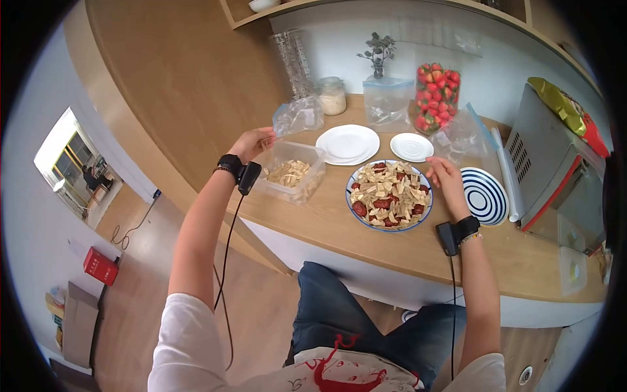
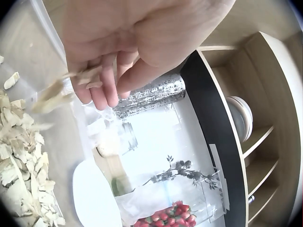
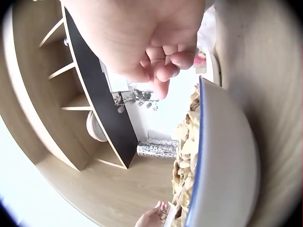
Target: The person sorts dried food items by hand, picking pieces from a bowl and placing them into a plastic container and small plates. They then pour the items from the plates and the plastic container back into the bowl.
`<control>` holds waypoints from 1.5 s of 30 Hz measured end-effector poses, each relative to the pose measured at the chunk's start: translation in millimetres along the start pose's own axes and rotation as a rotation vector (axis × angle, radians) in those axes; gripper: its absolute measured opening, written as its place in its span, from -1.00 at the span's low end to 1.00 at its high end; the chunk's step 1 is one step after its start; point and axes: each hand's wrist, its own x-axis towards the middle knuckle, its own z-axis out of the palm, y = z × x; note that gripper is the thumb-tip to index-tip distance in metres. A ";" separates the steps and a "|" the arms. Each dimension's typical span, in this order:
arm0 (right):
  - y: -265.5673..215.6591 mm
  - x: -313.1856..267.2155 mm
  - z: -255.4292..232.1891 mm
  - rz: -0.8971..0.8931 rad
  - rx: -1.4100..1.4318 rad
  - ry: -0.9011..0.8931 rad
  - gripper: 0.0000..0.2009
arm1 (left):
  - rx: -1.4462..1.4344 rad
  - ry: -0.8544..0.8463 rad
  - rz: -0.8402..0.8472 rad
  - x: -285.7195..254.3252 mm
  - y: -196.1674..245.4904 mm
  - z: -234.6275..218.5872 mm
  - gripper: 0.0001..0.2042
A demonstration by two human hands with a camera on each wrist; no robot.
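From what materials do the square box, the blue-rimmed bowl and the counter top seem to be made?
Square box: clear, smooth plastic, probably; pale slices show through it.
Blue-rimmed bowl: likely glazed ceramic, smooth white outside; enamelled metal is possible.
Counter top: wood-look, fine grain; solid or laminate, I cannot tell.

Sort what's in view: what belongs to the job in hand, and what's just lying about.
Likely in the job:
left hand, holding slices
box
bowl
dates
right hand, by the bowl

Seemingly just lying about:
strawberries
jar
white plates
striped plate
packet
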 end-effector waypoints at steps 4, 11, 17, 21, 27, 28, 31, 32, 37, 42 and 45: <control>6.3 -5.1 -0.5 0.004 0.024 -0.030 -0.76 | 0.030 0.075 0.012 -0.5 12.1 12.5 -0.71; 12.7 -8.1 1.1 0.014 0.157 0.009 -0.77 | -0.150 -0.162 0.060 22.3 19.5 78.9 -0.73; 23.7 -5.3 4.1 0.003 0.139 0.107 -0.79 | 0.146 -0.350 0.011 6.0 11.5 180.0 -0.71; 13.8 -11.4 10.7 -0.052 -0.028 0.024 -0.73 | 0.592 -0.493 0.266 3.7 -3.2 227.9 -0.68; -1.1 -19.1 20.4 0.002 -0.003 -0.193 -0.59 | 0.895 -0.665 0.384 -11.4 -7.3 266.9 -0.61; -1.8 -19.8 20.3 0.057 -0.036 -0.211 -0.57 | 0.886 -0.683 0.367 -11.1 -7.9 269.1 -0.62; -2.5 -19.5 18.8 0.048 0.070 -0.248 -0.56 | 0.907 -0.752 0.422 -0.3 -23.5 262.6 -0.65; 0.4 -17.7 17.4 -0.014 0.008 -0.246 -0.56 | 0.942 -0.750 0.413 -3.3 -21.9 262.9 -0.64; 11.2 -5.9 18.4 -0.042 -0.153 -0.237 -0.56 | 1.030 -0.714 0.416 -5.5 -19.2 267.9 -0.62; 5.5 -0.4 27.0 -0.051 -0.340 -0.243 -0.57 | 1.065 -0.633 0.582 -13.6 -16.4 274.8 -0.68; 8.6 2.5 26.3 -0.050 -0.369 -0.265 -0.60 | 0.931 -0.634 0.512 -8.2 -20.8 272.4 -0.72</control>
